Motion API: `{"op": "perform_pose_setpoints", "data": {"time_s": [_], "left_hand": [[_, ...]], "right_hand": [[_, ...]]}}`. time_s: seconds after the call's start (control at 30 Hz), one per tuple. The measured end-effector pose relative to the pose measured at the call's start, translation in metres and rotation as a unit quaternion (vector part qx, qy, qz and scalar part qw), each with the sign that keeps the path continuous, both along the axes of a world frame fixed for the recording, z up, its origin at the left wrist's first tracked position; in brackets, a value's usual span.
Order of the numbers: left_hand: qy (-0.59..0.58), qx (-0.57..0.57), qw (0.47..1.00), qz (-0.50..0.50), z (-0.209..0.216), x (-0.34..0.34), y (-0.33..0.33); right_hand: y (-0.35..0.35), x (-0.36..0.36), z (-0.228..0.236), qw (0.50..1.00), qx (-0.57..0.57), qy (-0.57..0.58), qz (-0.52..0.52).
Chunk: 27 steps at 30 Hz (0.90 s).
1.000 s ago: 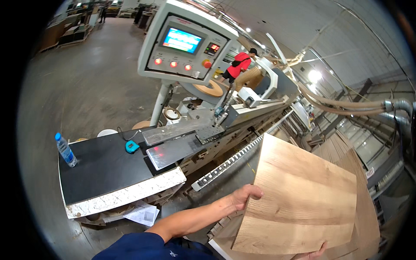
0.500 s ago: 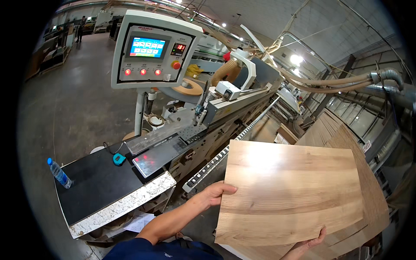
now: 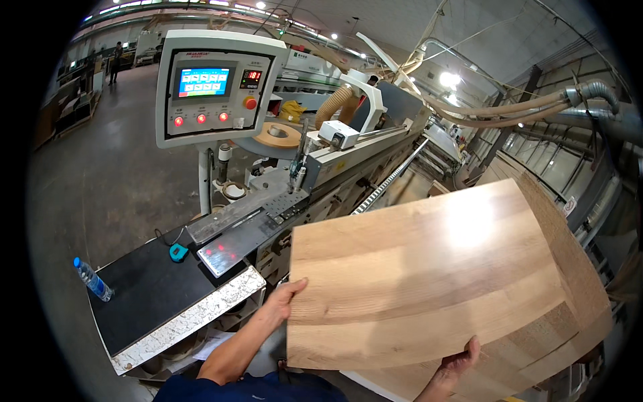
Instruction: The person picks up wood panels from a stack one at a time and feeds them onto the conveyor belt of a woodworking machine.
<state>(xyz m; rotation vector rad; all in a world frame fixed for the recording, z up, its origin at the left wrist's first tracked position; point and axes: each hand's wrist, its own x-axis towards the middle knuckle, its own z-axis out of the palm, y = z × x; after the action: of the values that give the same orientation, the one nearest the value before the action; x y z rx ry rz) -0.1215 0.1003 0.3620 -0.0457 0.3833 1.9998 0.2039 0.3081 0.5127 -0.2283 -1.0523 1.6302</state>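
A wood-grain panel (image 3: 408,281), pale brown and glossy, is held up between my two hands, tilted with its right end farther away. My left hand (image 3: 288,297) grips its left edge, thumb on the face and fingers out of sight behind. At the near lower edge my right hand (image 3: 462,360) holds it, thumb showing on the front. The panel hangs above a stack of similar boards (image 3: 576,268) on the right. To its left is the machine's metal infeed plate (image 3: 221,249), apart from the panel.
A control box (image 3: 218,87) with a lit screen stands on a post behind the infeed. On the black-topped side table (image 3: 161,295) lie a teal tape measure (image 3: 178,252) and a water bottle (image 3: 94,280). A long roller rail (image 3: 392,181) runs along the machine. A person (image 3: 116,62) stands far left.
The panel has moved left, closer to the machine, and turned so its right end sits higher. Both hands moved left with it, keeping their grip. The whole view has shifted slightly.
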Motion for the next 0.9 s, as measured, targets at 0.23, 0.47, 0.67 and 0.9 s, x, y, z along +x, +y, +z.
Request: {"op": "perform_pose_setpoints", "data": {"time_s": [0.23, 0.47, 0.67, 0.9], "left_hand": [[0.092, -0.084, 0.976, 0.178, 0.021, -0.005, -0.102], [0.142, -0.222, 0.927, 0.267, -0.016, 0.024, -0.196], [0.096, -0.283, 0.876, 0.38, -0.047, 0.068, -0.251], [0.024, -0.355, 0.832, 0.425, -0.076, 0.103, -0.3]], "right_hand": [[0.036, -0.036, -0.047, 0.988, -0.114, 0.066, 0.079], [0.023, -0.093, -0.166, 0.931, -0.278, 0.039, 0.235], [-0.013, -0.131, -0.224, 0.906, -0.32, -0.051, 0.271], [-0.039, -0.157, -0.245, 0.849, -0.364, -0.069, 0.377]]}}
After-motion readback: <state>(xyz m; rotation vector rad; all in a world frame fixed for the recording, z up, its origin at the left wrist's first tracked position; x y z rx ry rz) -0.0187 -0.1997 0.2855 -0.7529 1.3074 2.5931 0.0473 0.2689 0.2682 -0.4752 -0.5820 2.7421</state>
